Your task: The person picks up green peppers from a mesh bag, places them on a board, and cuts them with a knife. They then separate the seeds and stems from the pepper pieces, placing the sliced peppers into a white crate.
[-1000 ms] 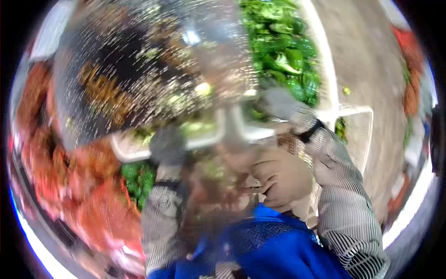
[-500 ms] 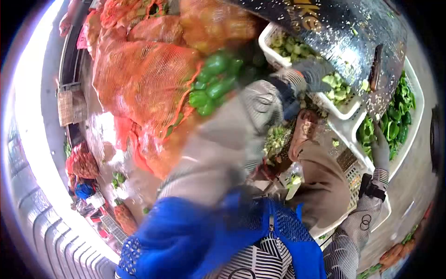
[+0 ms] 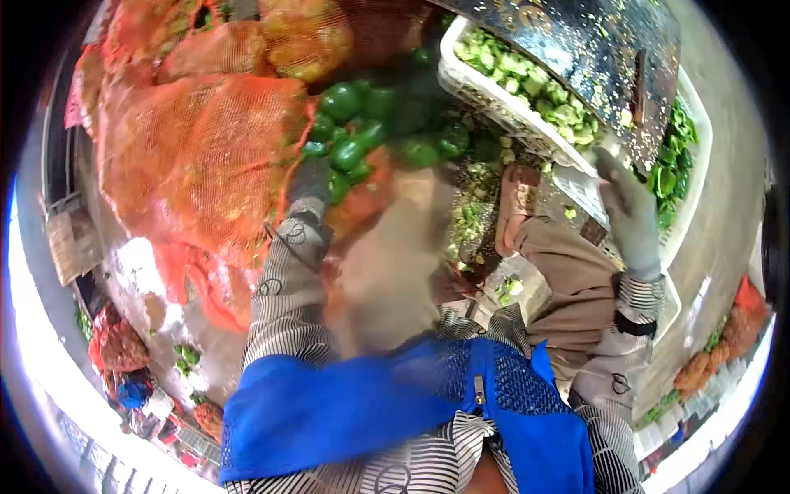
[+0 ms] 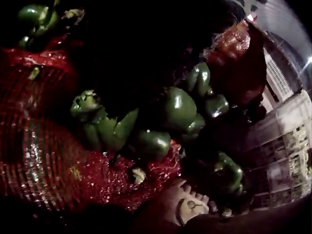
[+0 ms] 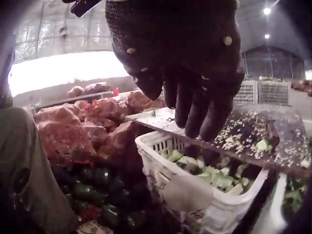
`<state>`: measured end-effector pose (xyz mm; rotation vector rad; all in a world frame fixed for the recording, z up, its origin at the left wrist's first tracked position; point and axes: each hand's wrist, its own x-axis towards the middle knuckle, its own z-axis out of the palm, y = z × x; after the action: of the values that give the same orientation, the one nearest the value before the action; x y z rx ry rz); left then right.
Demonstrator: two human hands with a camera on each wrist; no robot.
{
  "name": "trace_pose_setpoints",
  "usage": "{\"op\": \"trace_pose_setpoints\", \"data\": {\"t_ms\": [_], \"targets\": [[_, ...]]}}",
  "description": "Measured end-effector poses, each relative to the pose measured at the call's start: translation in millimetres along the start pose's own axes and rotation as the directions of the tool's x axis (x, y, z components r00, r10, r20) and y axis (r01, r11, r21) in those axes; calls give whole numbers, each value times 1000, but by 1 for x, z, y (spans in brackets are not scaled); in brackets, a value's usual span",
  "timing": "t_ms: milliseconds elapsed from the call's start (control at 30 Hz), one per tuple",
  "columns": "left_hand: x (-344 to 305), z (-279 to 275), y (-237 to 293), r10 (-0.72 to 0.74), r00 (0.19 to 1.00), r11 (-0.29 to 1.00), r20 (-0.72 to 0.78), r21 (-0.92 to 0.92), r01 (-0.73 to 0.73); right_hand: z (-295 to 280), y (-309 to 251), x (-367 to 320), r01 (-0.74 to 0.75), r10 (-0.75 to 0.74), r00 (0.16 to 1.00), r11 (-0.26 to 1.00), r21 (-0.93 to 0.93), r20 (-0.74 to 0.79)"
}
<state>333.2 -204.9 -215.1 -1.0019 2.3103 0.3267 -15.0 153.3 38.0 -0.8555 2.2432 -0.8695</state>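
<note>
My gloved left hand [image 3: 311, 179] reaches down to a heap of green bell peppers [image 3: 347, 153] beside an orange mesh sack [image 3: 206, 156]. Its fingers are lost in shadow in the left wrist view, where several bell peppers [image 4: 179, 108] lie around it; I cannot tell whether it holds one. My gloved right hand [image 3: 629, 214] is near the edge of a dark, seed-strewn board [image 3: 576, 49]. In the right wrist view its fingers [image 5: 195, 109] hang loosely downward by that edge. The board lies across a white crate [image 3: 510, 103] of pale green cut pieces and another crate [image 3: 699, 156] of green pepper pieces.
A long dark object [image 3: 638, 99] lies on the board. More filled mesh sacks [image 3: 304, 37] are stacked at the far left. Scraps [image 3: 469, 202] litter the floor by my foot [image 3: 517, 198]. Sacks [image 3: 708, 358] also stand at the far right.
My left hand has left the crate beside the board and moved left to the bell pepper heap. The right hand has moved from the pepper pieces toward the board's edge. The head view has swung left.
</note>
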Motion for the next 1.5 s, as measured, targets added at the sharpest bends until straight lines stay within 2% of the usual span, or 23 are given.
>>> {"op": "trace_pose_setpoints", "data": {"t_ms": [100,133,167,300,467,533,600,633,767,833,900,967,1000,1033,1067,1100,1133,1233,1267,1333,1367,1433,1500], "targets": [[-10,-28,23,-165,984,985,64,-42,168,36,-6,12,-27,25,999,995,94,26],[0,7,2,-93,991,995,-101,35,97,45,-4,15,-53,48,998,977,205,29],[-14,-28,18,-142,987,989,77,-31,145,47,-5,20,-10,9,1000,1000,19,27],[-13,-30,11,-201,958,971,204,-91,223,52,6,34,-55,65,990,995,84,-122],[-18,-106,31,-52,987,926,-154,-378,-10,2,30,74,-57,8,857,995,-79,-516],[-33,-168,78,114,962,757,-249,-606,-247,-22,38,89,-139,-26,739,972,-190,-673],[-23,-206,138,247,795,538,-555,-604,-589,-46,50,105,-235,-54,679,929,-286,-732],[-29,-239,170,269,886,381,-379,-803,-459,-55,54,111,-279,-49,668,909,-311,-743],[7,-274,283,508,750,57,-423,-852,-520,-68,98,148,-431,321,780,898,-90,-537],[38,-263,324,517,731,289,-446,-712,-639,-67,120,161,-500,242,787,789,-356,-568],[20,-282,365,394,819,777,-418,-324,-539,-72,127,163,-465,260,736,865,-187,-625],[42,-265,371,343,699,742,-627,-275,-611,-71,120,150,-292,327,745,944,157,-582],[70,-250,367,359,598,717,-717,-199,-669,-84,67,125,-310,469,797,858,409,-381],[97,-237,362,367,484,690,-794,-117,-715,-60,90,129,-201,446,803,827,525,-395],[89,-243,366,371,481,693,-794,-108,-713,-55,68,116,-219,456,842,778,589,-288],[74,-253,372,246,679,603,-691,-440,-666,-33,72,116,-212,401,859,845,491,-318],[65,-259,374,157,844,455,-513,-721,-523,-37,42,103,-289,438,892,747,599,-115],[87,-240,363,205,759,474,-618,-615,-630,6,29,101,-184,369,921,693,697,-124],[88,-239,363,189,828,273,-528,-782,-561,22,35,101,-186,370,922,686,703,-118],[98,-227,356,219,750,397,-624,-646,-652,48,44,103,157,-144,798,987,-28,-586],[107,-222,353,267,657,498,-705,-483,-721,52,45,106,158,-142,798,987,-24,-586],[87,-243,365,168,750,472,-640,-615,-631,54,39,115,-76,188,939,929,363,-286],[54,-247,377,161,856,201,-491,-833,-516,75,48,135,9,120,950,912,411,-287]]}}
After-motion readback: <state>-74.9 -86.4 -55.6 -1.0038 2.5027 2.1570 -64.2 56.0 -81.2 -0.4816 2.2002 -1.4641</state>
